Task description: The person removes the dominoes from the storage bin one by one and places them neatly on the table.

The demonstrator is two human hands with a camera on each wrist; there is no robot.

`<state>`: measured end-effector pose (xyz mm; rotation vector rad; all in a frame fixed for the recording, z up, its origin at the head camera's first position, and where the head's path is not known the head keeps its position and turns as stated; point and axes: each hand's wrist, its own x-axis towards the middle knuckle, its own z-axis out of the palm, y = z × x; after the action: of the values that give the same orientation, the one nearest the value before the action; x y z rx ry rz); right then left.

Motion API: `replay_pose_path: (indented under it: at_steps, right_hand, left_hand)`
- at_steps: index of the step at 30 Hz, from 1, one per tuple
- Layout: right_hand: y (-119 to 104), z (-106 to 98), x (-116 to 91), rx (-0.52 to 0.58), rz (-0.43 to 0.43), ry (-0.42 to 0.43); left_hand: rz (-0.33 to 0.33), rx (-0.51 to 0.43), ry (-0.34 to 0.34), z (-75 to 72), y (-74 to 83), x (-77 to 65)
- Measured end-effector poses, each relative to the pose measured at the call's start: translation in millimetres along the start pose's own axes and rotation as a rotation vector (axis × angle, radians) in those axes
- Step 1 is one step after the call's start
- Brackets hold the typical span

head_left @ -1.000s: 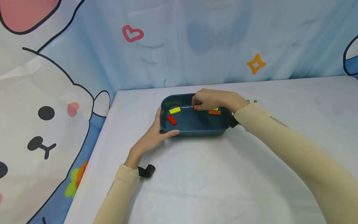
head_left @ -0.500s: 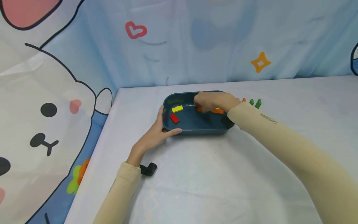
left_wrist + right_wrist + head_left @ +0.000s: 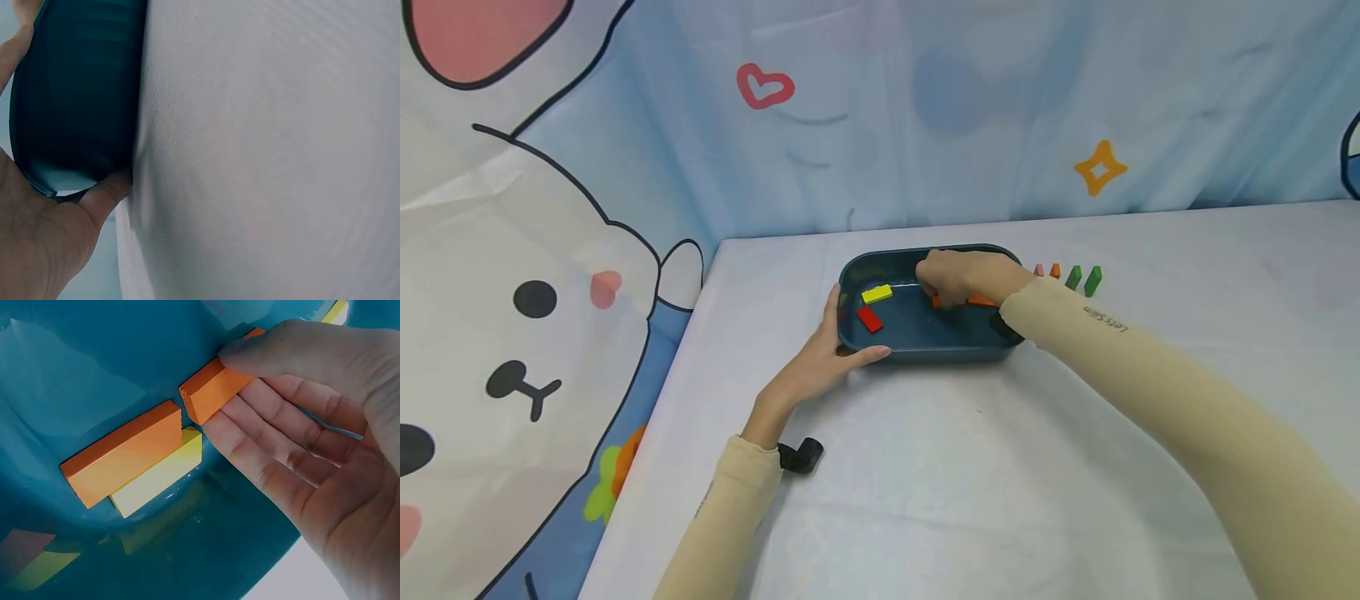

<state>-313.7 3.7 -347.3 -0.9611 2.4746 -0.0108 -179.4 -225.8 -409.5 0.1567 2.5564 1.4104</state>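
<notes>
A dark teal tray [image 3: 925, 346] stands near the back of the table. My left hand [image 3: 812, 354] holds its left end, with the thumb [image 3: 106, 197] along the outside of the wall. Inside the tray, my right hand [image 3: 300, 425] pinches an orange block [image 3: 215, 390] between thumb and fingers. Close beside it lie another orange block [image 3: 125, 453] and a yellow block [image 3: 162, 478], pressed side by side. At the left part of the tray floor are a yellow block [image 3: 877, 293] and a red block [image 3: 870, 319].
Right of the tray, a pink block [image 3: 1039, 269], an orange block [image 3: 1056, 271] and two green blocks [image 3: 1083, 279] form a row on the white tablecloth [image 3: 925, 483]. A printed cloth [image 3: 880, 125] hangs behind the table.
My right hand has closed down over the orange block and its forearm has shifted slightly left, uncovering the row of blocks beyond the tray. The left hand keeps its place on the tray.
</notes>
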Motion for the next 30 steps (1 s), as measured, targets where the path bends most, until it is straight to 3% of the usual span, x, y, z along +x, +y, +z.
replay_pose_path:
  at_steps: [4,8,14,18,24,30]
  right_hand:
    - [4,1,1,0.003,-0.009,0.001]
    - [8,-1,-3,0.021,-0.071,0.027]
    - [7,-10,-22,0.061,-0.192,0.153]
    - [7,-17,-51,0.139,-0.263,0.281]
    - [26,-23,-114,0.330,-0.314,0.463]
    - [73,5,-162,0.493,-0.246,0.641]
  left_hand:
    - [0.003,-0.003,-0.006,0.7,0.2,2.5]
    - [0.010,-0.003,-0.018,0.2,1.3,4.1]
    - [0.017,0.004,-0.029,-2.5,1.5,3.5]
    - [0.025,0.001,-0.031,-3.8,-0.4,5.1]
    - [0.018,0.034,-0.023,-7.6,-2.6,5.0]
    - [0.007,0.048,-0.014,-11.0,-3.9,3.2]
